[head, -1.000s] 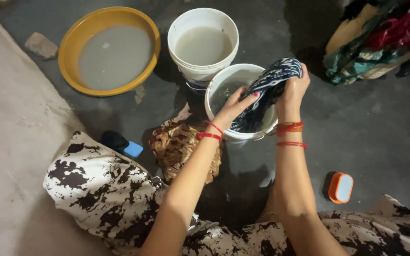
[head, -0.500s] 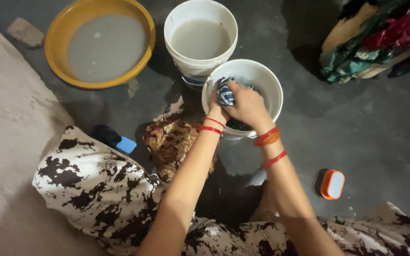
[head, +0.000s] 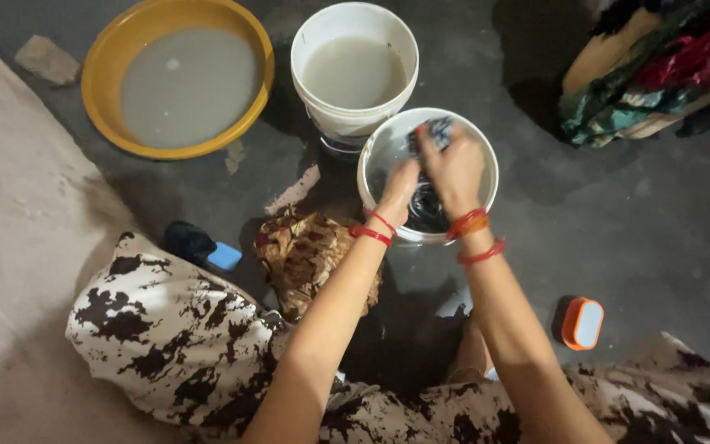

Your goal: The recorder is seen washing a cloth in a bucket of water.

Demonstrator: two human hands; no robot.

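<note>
A round yellow plastic basin of cloudy water sits at the far left on the dark concrete floor. Just right of it stands a tall white plastic bucket filled with murky water. A flat grey stone lies far left of the basin. A crumpled brown patterned cloth lies nearer, with a small blue block to its left. An orange-rimmed scrubbing brush rests near right. A heap of coloured clothes fills the far right corner.
</note>
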